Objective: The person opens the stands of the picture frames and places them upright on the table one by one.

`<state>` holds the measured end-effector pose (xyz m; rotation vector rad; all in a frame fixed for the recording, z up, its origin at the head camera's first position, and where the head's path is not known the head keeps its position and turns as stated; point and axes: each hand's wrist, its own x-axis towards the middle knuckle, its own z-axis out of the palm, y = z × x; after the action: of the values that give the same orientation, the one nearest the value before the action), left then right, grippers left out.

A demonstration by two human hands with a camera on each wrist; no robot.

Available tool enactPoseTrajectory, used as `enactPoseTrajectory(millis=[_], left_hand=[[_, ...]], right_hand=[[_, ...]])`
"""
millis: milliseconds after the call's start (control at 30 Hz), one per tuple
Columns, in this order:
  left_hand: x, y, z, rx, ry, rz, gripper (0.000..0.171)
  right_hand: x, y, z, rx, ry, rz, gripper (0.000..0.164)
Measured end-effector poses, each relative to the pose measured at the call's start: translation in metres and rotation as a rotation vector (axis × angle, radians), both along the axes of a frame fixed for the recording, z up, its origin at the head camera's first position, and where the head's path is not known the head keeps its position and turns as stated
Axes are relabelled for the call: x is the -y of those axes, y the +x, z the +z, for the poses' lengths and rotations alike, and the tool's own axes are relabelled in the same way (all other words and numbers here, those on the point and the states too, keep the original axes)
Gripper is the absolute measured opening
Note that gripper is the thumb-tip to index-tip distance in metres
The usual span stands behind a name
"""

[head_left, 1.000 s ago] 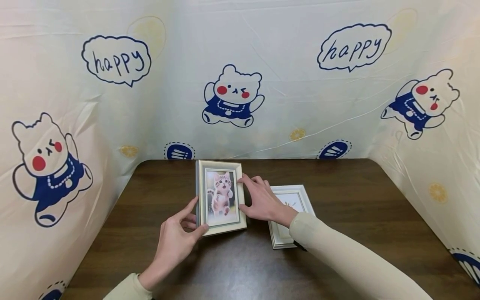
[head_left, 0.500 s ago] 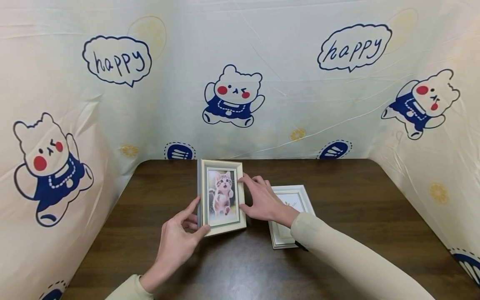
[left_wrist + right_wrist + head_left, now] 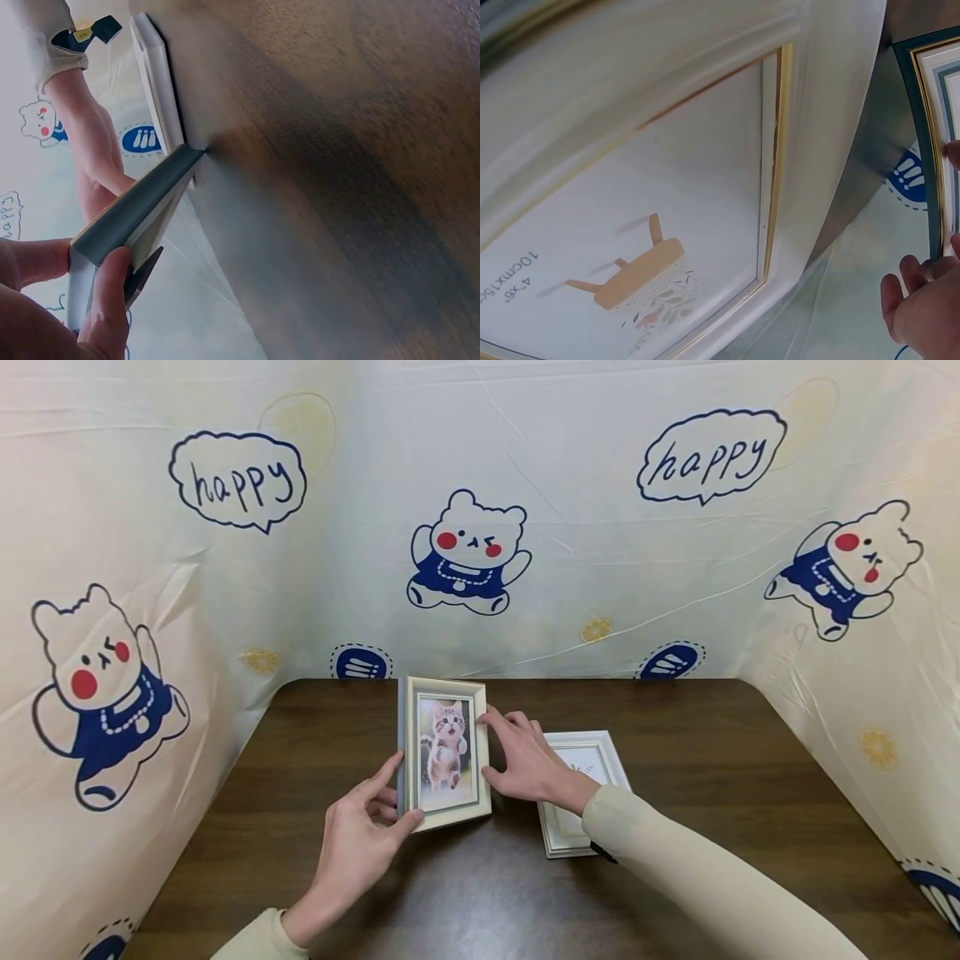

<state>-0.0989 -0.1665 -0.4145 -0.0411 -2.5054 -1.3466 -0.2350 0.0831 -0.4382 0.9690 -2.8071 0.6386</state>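
A cream photo frame with a kitten picture stands tilted between my two hands in the head view. My left hand grips its lower left corner, thumb in front and forefinger along the grey side. At the right edge, my right hand pinches it with thumb and fingers. The left wrist view shows the frame's dark edge from the side, its low end close to the tabletop. A second, white photo frame lies face up on the table, partly hidden under my right forearm.
The brown wooden table reaches back to a printed cloth, which hangs behind it and on both sides. In the right wrist view the white frame's print, with its size lettering, looms close to the camera.
The kitten frame has turned a little, its left edge shifting to the right so that more of its grey side shows. My left hand moved slightly right with it; my right hand stayed nearly still.
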Motion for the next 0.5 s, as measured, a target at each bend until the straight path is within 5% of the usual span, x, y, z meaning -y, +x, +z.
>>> enactPoseTrajectory(millis=[500], left_hand=[[-0.0085,0.0038,0.0073,-0.027,-0.011,0.008,0.080]], right_hand=[[-0.0013,0.0023,0.0033,0.024,-0.007,-0.007,0.064]])
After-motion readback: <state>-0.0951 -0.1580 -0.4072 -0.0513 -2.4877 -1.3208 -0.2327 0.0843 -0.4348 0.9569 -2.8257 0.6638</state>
